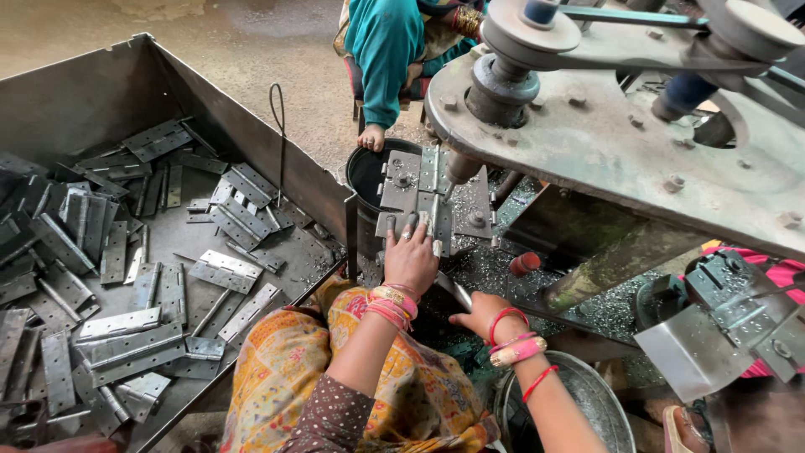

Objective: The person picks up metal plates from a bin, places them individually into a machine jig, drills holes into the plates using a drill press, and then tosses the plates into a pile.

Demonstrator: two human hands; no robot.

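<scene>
My left hand (409, 252) presses flat on a grey metal hinge (417, 220) that lies on the drilling jig plate (407, 180) under the drill spindle (460, 170). The fingers rest on the hinge's near edge. My right hand (478, 315) grips a metal lever handle (454, 291) lower down, just right of the left wrist. Both wrists carry pink and gold bangles.
A large steel tray (251, 134) on the left holds several loose hinges (222, 268). The drill press's pulley head (604, 126) overhangs at upper right. Another person in teal clothes (381, 59) sits beyond a black bucket (365, 172). A metal bowl (587, 394) stands at lower right, with metal shavings around.
</scene>
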